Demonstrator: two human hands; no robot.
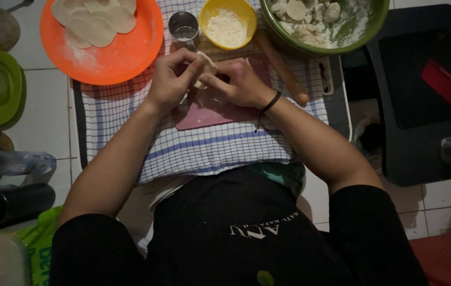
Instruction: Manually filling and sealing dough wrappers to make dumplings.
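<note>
My left hand [172, 77] and my right hand [238, 82] meet over a pink cutting board [209, 114], both pinching one small pale piece of dough [205, 64] between the fingertips. The dough is partly hidden by my fingers. A black band sits on my right wrist. An orange plate [125, 53] at the upper left carries several flat round dough discs [96, 21]. A wooden rolling pin [283, 69] lies just right of my right hand.
A yellow bowl of flour [227, 24] and a small metal cup [183, 26] stand beyond the board. A green bowl [352, 37] holds dough lumps. All rest on a checked cloth [199, 151] over white tiles. Green container, bottles at left; black mat at right.
</note>
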